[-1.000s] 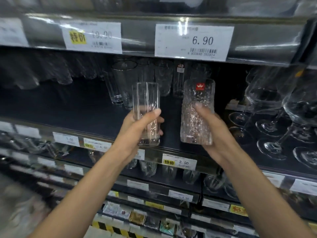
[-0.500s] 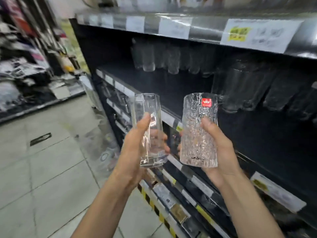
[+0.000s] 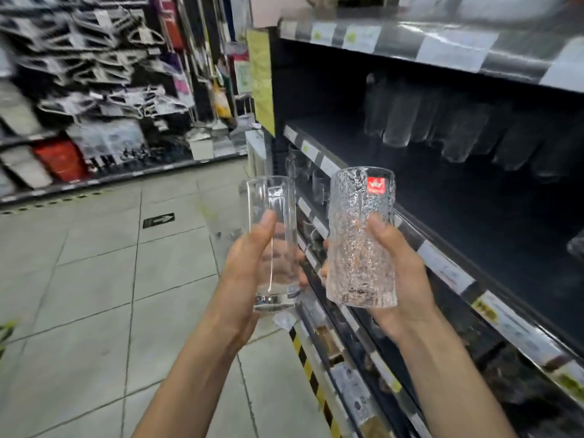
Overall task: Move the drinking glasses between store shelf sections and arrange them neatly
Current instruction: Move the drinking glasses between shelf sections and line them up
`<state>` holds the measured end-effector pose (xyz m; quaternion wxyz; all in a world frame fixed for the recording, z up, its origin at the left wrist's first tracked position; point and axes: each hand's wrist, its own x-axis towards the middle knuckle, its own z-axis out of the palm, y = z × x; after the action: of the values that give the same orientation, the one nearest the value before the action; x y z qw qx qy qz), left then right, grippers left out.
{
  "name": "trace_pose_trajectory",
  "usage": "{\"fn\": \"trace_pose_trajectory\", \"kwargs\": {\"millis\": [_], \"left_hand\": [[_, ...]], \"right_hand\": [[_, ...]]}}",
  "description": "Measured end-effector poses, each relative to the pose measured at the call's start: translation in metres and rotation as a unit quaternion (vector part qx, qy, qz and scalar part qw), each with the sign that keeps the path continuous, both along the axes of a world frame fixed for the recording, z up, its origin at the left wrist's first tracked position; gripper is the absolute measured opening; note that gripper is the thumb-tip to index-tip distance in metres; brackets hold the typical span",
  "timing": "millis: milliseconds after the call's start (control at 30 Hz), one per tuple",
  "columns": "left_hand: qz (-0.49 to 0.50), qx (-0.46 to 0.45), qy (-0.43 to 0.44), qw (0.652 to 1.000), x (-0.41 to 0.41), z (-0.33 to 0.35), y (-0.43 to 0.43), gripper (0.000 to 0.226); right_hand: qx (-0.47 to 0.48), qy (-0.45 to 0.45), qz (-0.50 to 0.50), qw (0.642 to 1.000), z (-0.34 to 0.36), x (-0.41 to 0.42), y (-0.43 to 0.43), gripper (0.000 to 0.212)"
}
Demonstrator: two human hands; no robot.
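Observation:
My left hand [image 3: 249, 263] grips a tall smooth clear glass [image 3: 271, 222] around its lower half, upright. My right hand [image 3: 401, 273] grips a tall textured glass [image 3: 360, 248] with a red sticker near its rim, also upright. Both glasses hang in the air side by side, in front of the left end of the dark shelf [image 3: 474, 197]. A row of blurred glasses [image 3: 448, 128] stands at the back of that shelf, to the right of my hands.
Shelf edges with price labels [image 3: 442, 267] run diagonally from the middle to the lower right, with lower shelves of glassware beneath. A tiled aisle floor [image 3: 94, 295] opens to the left. Racks of hangers and packaged goods [image 3: 79, 90] line the far side.
The view has swung further left along the shelf, bringing its left end and the aisle into view. Both hands still hold their glasses in about the same pose in front of me.

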<state>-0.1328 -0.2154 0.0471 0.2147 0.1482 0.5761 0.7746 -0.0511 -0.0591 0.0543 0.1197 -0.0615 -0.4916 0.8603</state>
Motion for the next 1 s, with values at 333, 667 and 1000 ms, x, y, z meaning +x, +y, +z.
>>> {"fn": "trace_pose_trajectory", "kwargs": {"millis": [333,667,1000], "left_hand": [[0.002,0.002,-0.015,1.0,-0.117,-0.007,-0.001,0.081],[-0.023,-0.014,-0.02,0.999,-0.238,-0.011,0.032,0.08],[-0.09,-0.033,0.003,0.995,-0.384,-0.003,0.116,0.066]], "right_hand": [[-0.005,-0.028,-0.031,0.999,-0.002,-0.108,0.0,0.037],[-0.004,-0.035,-0.076,0.997,-0.014,-0.223,0.031,0.045],[-0.016,-0.025,-0.15,0.988,-0.016,-0.35,0.092,0.044]]}}
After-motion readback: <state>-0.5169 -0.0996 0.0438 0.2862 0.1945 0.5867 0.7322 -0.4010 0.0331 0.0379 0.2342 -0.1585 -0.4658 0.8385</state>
